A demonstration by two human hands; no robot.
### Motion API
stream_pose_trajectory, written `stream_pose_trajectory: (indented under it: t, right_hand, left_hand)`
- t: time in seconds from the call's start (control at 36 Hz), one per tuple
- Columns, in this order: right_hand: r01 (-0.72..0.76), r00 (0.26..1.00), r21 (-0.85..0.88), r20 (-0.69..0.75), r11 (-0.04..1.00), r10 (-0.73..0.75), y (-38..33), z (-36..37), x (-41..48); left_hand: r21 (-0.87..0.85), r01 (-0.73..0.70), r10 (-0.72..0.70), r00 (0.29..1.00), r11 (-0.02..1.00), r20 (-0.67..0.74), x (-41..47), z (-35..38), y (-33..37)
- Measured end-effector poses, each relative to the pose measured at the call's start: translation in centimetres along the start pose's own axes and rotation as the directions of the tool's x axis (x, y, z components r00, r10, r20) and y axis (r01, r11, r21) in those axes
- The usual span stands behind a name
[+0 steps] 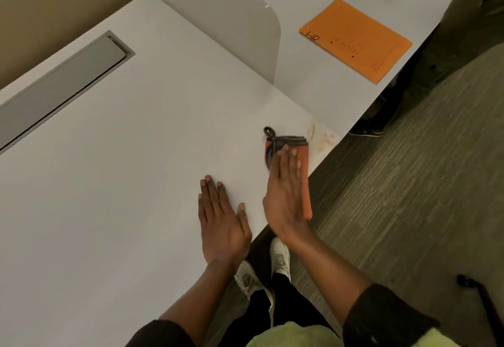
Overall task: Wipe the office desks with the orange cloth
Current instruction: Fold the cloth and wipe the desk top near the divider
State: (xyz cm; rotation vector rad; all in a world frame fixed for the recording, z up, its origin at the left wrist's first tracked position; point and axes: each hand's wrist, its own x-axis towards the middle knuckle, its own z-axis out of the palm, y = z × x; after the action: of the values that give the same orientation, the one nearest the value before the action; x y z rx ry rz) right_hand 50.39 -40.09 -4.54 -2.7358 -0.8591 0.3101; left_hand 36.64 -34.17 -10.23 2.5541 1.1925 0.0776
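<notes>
While the folded orange cloth with dark grey trim (pixel 301 166) lies flat near the front edge of the pale grey laminate desk (pixel 136 142), the right hand (pixel 283 196) presses on it with an open palm and straight fingers, pinning it down rather than gripping it. A hanging loop sticks out at the cloth's far corner. Just beyond it, faint reddish-brown smears (pixel 321 136) mark the desk corner, so the wipe should probably push forward over them with firm, even pressure, keeping the cloth flat and clear of the edge so it does not slip off. The left hand (pixel 221 218) rests flat and empty on the desk just beside, bracing the body. An orange paper folder (pixel 357 41) lies on the neighbouring desk beyond the rounded grey divider panel (pixel 231 27), well apart.
</notes>
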Motion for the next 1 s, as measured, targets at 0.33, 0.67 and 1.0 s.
stream_pose_trajectory:
  t: [0.33,0.67,1.0]
  right_hand:
    - [-0.096,0.995,-0.229,-0.023,0.969,0.093,3.3,-2.4,9.3]
    - [0.012,0.999,-0.122,0.042,0.992,-0.007,1.2,0.7,-3.8]
    - [-0.048,0.999,-0.259,0.010,0.965,0.052,6.4,-4.5,9.8]
  left_hand:
    - [-0.019,-0.011,0.011,1.000,1.000,0.021,-0.1,-0.3,-0.2]
    - [-0.013,-0.022,0.022,1.000,1.000,-0.004,0.1,0.1,-0.4]
    - [0.010,0.012,-0.012,1.000,1.000,0.027,0.1,-0.4,0.0]
